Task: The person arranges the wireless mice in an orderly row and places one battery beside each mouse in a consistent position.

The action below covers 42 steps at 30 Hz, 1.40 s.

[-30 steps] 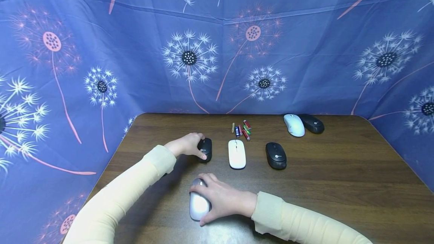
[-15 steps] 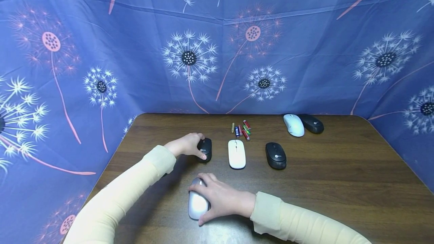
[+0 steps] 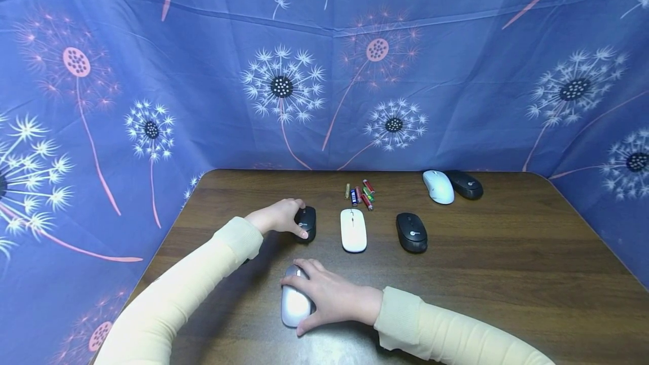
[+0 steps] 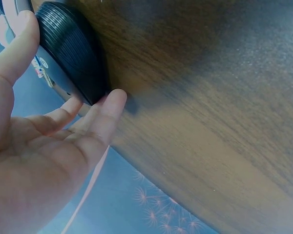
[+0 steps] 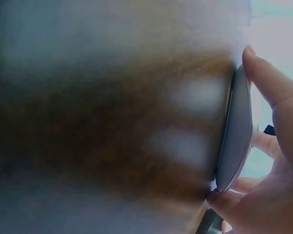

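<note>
In the head view my left hand [image 3: 278, 217] holds a black computer mouse [image 3: 307, 222] on the brown table, left of centre. The left wrist view shows the thumb along one side of this black mouse [image 4: 71, 51] and the fingertips at its other side, low by the tabletop. Nearer the front, my right hand [image 3: 332, 293] grips a silver mouse [image 3: 296, 307] between thumb and fingers. Seen from the right wrist, that silver mouse [image 5: 237, 129] has its flat underside down at the table. The palm hides part of its right side.
A white mouse [image 3: 353, 231] lies between the left hand and another black mouse [image 3: 412, 232]. Several small coloured batteries [image 3: 360, 195] are bunched behind the white one. At the back right, a pale mouse [image 3: 438, 187] touches or nearly touches a black mouse [image 3: 466, 185]. Blue dandelion-print cloth [image 3: 324, 89] surrounds the table.
My right hand and the silver mouse have slid very slightly left and away from the front. The left hand and its black mouse stay in place.
</note>
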### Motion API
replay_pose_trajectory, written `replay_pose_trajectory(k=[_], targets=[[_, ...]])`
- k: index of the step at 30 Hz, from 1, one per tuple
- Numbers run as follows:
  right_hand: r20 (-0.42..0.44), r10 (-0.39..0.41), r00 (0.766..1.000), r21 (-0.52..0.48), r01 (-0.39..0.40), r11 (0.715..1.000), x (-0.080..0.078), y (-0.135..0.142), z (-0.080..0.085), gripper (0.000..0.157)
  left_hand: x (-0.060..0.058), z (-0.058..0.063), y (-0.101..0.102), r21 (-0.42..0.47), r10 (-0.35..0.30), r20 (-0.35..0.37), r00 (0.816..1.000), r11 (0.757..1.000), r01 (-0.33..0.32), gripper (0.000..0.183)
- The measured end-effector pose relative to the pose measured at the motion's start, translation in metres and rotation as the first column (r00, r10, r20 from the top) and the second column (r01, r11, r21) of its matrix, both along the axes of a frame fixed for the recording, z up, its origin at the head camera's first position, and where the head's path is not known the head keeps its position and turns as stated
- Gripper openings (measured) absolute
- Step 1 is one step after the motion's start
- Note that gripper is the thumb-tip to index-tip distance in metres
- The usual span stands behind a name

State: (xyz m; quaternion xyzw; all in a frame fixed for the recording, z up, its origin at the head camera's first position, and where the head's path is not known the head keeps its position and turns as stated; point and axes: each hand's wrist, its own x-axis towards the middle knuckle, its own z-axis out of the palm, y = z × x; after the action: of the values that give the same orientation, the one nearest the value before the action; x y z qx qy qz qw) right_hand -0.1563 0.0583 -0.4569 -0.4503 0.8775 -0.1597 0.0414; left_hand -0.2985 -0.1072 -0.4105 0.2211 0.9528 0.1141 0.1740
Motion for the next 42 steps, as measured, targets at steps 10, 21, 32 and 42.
replay_pose_trajectory(k=[10,21,32,42], targets=[[-0.018,0.013,1.0,0.007,-0.013,1.0,0.0,0.0,0.002,0.084,0.001,0.001,-0.001,-0.005,0.022,0.011,1.0,1.0,-0.022,0.082],[-0.067,0.041,0.997,0.01,-0.041,0.999,-0.004,0.01,0.026,0.085,0.001,0.001,-0.003,0.0,-0.001,-0.011,1.0,1.0,0.001,0.081],[-0.028,0.003,1.0,-0.017,-0.003,1.0,-0.012,0.036,0.064,0.078,0.0,0.0,-0.001,0.008,0.011,-0.013,1.0,1.0,-0.011,0.081],[-0.052,-0.105,0.993,-0.076,0.1,0.992,-0.03,0.073,0.093,0.07,0.0,0.001,0.0,0.001,0.007,-0.008,1.0,1.0,-0.007,0.082]])
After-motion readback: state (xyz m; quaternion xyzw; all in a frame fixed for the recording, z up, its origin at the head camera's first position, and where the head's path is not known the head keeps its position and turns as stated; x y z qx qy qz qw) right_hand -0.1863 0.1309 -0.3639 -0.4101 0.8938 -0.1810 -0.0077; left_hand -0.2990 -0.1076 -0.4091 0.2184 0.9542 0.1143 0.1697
